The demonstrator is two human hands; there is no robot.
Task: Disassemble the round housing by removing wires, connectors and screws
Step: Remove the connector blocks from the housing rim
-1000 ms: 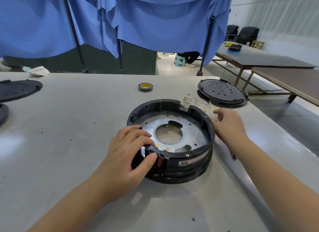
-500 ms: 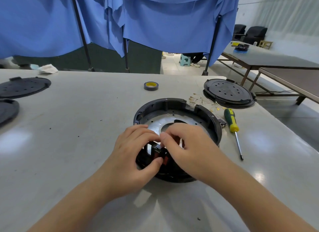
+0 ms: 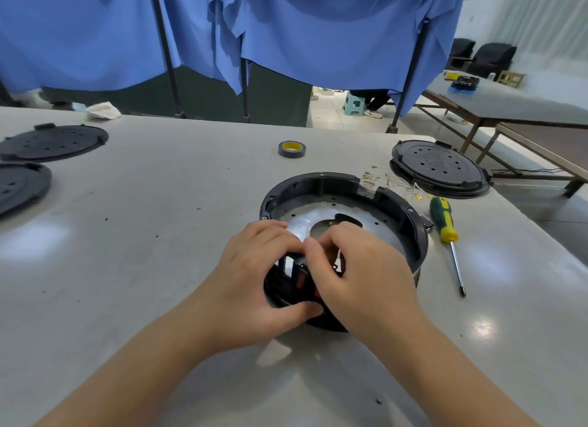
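Head view, both hands' fingers (image 3: 288, 245) gripping housing (image 3: 410, 223) connector (image 3: 297, 275), screwdriver (image 3: 444, 220) beside, tape (image 3: 291, 148) beyond

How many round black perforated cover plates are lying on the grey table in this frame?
3. One round black perforated cover plate at far left, another just nearer, cut off by the frame's left edge, one at far right beyond the green-and-yellow screwdriver. More may lie outside view.

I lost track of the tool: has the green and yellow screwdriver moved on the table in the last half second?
No. The green and yellow screwdriver lies in the same place, right of the round black housing, handle near the loose wires.
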